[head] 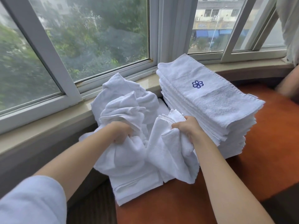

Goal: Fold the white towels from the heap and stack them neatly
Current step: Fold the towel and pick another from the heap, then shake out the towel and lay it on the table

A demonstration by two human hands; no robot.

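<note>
A crumpled heap of white towels (127,101) lies against the window sill at the centre. My left hand (121,131) grips a bunched towel (126,157) at the heap's front. My right hand (186,126) grips another loose white towel (171,156) by its hemmed edge; it hangs down over the seat. To the right stands a tall neat stack of folded white towels (208,101), the top one bearing a blue flower emblem. Under the held towels lies a flat folded towel (137,188).
The towels rest on an orange-brown cushioned seat (267,143) below a stone window sill (48,123) and large windows. Another person's arm (289,84) shows blurred at the right edge. A curtain (289,26) hangs at the top right.
</note>
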